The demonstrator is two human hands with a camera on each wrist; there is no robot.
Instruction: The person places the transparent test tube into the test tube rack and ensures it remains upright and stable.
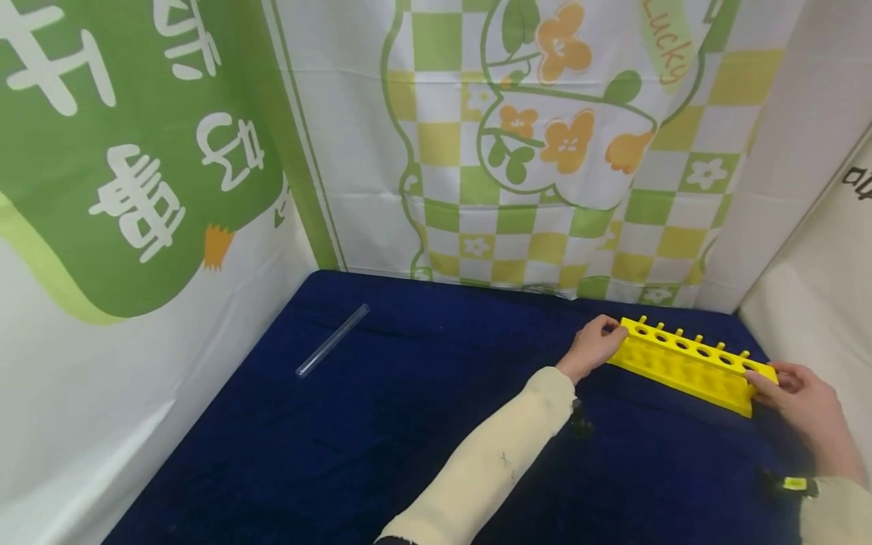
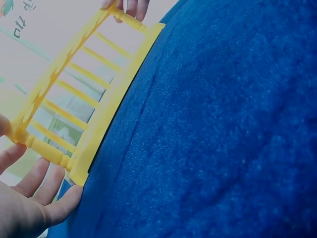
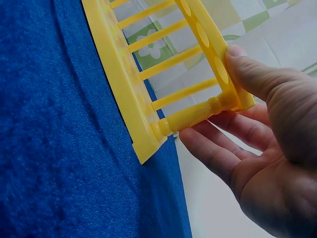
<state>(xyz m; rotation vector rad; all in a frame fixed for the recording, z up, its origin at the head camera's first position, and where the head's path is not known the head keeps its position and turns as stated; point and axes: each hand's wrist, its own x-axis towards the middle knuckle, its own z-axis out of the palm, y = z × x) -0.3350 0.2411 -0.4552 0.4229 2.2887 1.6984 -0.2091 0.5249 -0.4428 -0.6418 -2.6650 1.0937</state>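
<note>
A yellow test tube rack (image 1: 688, 371) with a row of round holes and upright pegs is at the right back of the blue cloth. My left hand (image 1: 593, 347) grips its left end, thumb and finger at the top plate and other fingers along the end post (image 2: 47, 150). At the opposite end my right hand (image 1: 807, 397) holds the rack, its thumb (image 3: 242, 59) on the top plate and fingers behind the end post (image 3: 193, 115). The rack stands upright, its base (image 2: 106, 121) close over the cloth. No tubes sit in its holes.
A clear glass test tube (image 1: 332, 341) lies slantwise on the dark blue cloth (image 1: 409, 393), well left of the rack. Printed white curtains (image 1: 354, 136) enclose the back and sides, near the rack's right end.
</note>
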